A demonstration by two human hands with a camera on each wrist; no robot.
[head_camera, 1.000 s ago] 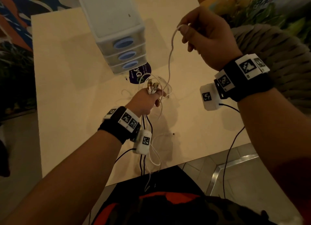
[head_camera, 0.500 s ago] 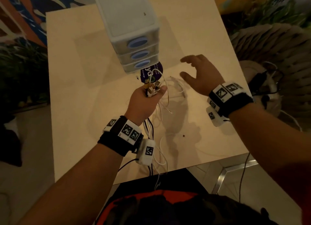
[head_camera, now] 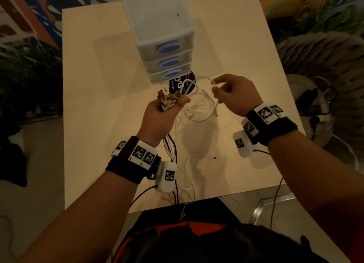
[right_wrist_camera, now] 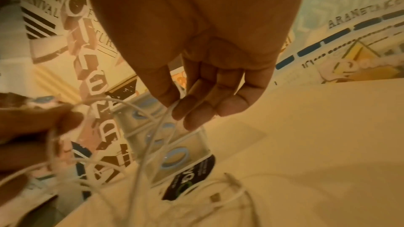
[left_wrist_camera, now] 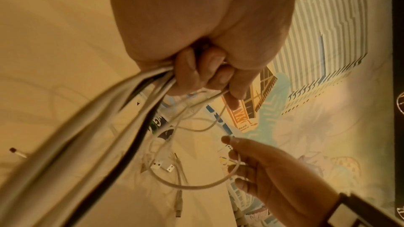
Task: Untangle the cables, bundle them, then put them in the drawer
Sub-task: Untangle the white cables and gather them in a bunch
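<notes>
My left hand (head_camera: 160, 115) is raised above the table and grips a bunch of white and black cables (left_wrist_camera: 122, 103); their plug ends (head_camera: 166, 100) stick up out of the fist and the long ends hang down over the table's near edge. My right hand (head_camera: 234, 94) pinches a thin white cable (right_wrist_camera: 172, 108) between thumb and fingertips, and that cable loops (left_wrist_camera: 196, 185) back toward the left hand. More loose white cables (head_camera: 199, 113) lie tangled on the table between my hands. The small plastic drawer unit (head_camera: 167, 46) with three blue-handled drawers stands just beyond, all shut.
The light wooden table (head_camera: 98, 105) has a dark round sticker (head_camera: 181, 81) in front of the drawer unit. A stray connector (head_camera: 214, 157) lies near the front edge. A woven chair (head_camera: 325, 54) stands to the right, with black cords on the floor.
My right hand let go of the high-held cable, dropped open toward the table, and now pinches a white cable loop close to my left hand. The left hand kept its grip.
</notes>
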